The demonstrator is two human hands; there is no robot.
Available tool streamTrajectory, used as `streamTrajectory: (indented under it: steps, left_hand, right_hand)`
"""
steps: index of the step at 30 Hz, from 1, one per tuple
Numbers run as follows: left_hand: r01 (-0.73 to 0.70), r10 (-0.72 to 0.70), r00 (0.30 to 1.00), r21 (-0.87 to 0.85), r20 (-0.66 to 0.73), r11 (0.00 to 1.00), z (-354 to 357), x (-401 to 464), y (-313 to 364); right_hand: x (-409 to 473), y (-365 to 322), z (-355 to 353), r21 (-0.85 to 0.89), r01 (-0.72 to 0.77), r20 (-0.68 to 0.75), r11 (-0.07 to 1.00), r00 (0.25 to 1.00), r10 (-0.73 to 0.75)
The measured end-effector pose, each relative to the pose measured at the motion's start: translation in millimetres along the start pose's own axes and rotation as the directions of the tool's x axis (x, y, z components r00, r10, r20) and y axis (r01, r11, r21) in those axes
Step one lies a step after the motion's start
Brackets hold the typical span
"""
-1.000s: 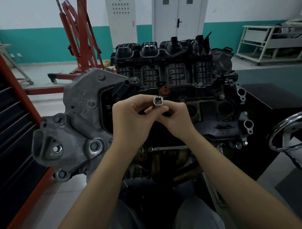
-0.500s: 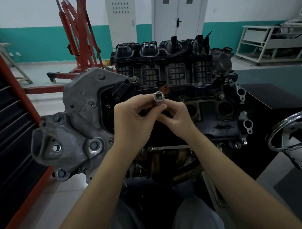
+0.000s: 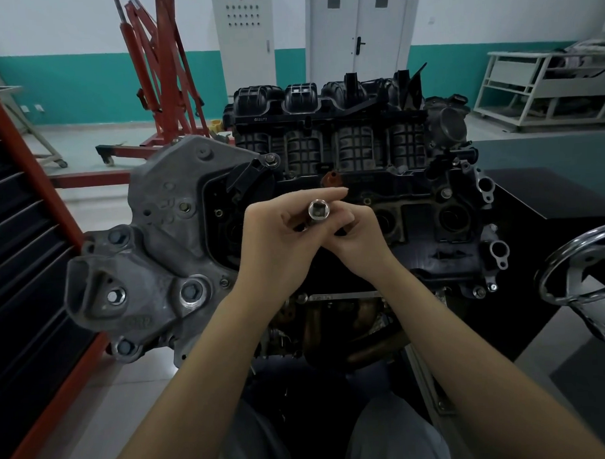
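Workshop: one socket (image 3: 318,210), two hands (image 3: 277,240) (image 3: 358,239)

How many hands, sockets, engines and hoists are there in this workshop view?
Hands: 2, left hand and right hand
Metal socket: 1
Engine: 1
Red hoist: 1
Total: 5
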State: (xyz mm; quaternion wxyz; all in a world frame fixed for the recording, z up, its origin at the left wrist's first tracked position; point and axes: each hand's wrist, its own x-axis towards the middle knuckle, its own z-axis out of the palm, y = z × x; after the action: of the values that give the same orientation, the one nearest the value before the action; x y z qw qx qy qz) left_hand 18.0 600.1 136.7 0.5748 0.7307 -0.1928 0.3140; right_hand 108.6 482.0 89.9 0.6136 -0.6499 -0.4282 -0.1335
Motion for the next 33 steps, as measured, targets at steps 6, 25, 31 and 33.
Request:
streamTrajectory:
  steps: [6, 25, 31, 33]
  left_hand:
    - [-0.021, 0.02, 1.0, 0.021, 0.003, 1.0, -1.0, 0.2, -2.8]
    - [-0.036, 0.041, 0.995, -0.059, 0.09, 0.998, -7.4, -3.0, 2.5]
    - [-0.062, 0.06, 0.997, 0.032, 0.048, 0.998, -4.0, -4.2, 2.9]
    - [-0.048, 0.049, 0.999, 0.045, -0.008, 0.998, -2.6, -4.6, 3.5]
  right_hand:
    - [-0.3, 0.7, 0.4, -0.007, -0.027, -0.032, 1.0, 0.999, 0.027]
    - [-0.7, -7.1, 3.6, 0.037, -0.031, -0.006, 0.999, 0.999, 0.031]
    - [-1.4, -0.4, 3.4, 0.071, -0.05, -0.063, 0.996, 0.996, 0.055]
    - [-1.6, -1.4, 3.8, 0.087, -0.046, -0.064, 0.995, 0.997, 0.051]
